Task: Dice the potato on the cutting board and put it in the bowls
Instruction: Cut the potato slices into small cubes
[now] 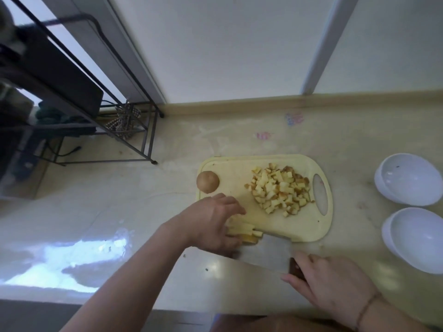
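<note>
Two hands: both gripping.
Left hand (214, 222): curled over potato strips (242, 232).
Right hand (332, 281): holds knife (266, 254), blade beside left fingers.
Bowls (407, 178): right of right hand, on counter (143, 188).

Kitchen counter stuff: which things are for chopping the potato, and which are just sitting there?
For the job: cleaver, potato strips, diced potato, whole potato, cutting board, two white bowls.

Just sitting there: black metal rack, scribble marks on the counter.
</note>
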Tool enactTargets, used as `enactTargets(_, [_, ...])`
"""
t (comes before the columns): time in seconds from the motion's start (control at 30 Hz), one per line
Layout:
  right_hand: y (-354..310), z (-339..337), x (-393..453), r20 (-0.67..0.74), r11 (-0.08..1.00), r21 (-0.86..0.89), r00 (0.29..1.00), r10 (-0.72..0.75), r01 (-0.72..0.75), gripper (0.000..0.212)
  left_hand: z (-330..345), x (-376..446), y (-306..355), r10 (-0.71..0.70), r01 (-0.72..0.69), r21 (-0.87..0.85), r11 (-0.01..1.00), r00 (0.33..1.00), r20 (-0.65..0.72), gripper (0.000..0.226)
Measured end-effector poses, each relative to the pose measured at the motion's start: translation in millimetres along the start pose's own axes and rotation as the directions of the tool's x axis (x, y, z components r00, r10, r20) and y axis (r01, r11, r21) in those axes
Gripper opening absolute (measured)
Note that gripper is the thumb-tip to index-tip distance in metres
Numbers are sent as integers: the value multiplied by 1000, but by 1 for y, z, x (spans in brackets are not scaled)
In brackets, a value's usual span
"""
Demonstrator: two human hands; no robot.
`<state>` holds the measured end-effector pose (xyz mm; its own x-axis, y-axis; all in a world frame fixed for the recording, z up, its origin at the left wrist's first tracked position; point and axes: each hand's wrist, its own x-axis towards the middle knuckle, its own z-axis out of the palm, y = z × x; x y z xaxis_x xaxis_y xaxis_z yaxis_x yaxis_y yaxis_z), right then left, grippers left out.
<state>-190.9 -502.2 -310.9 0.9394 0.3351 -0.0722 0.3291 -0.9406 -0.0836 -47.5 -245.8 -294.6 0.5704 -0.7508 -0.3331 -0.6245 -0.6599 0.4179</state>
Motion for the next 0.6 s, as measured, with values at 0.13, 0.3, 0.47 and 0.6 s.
enactTargets(0.13, [0,0,-1,-68,999,-45,997,-22,19,88,0,7,6,12,-15,22,1000,995,101,59])
enactTargets(0.3, [-2,2,-3,-88,998,-57,995,-39,34,89,-8,13,12,-6,-2,40,999,981,194,43])
enactTargets(0.47, [-4,0,-3,-106,998,-41,993,-41,36,88,-8,17,18,-26,3,97,995,972,235,38])
enactTargets(0.6, [-2,0,-3,-123,999,-41,992,-37,32,87,-8,19,17,11,-27,91,995,986,164,39])
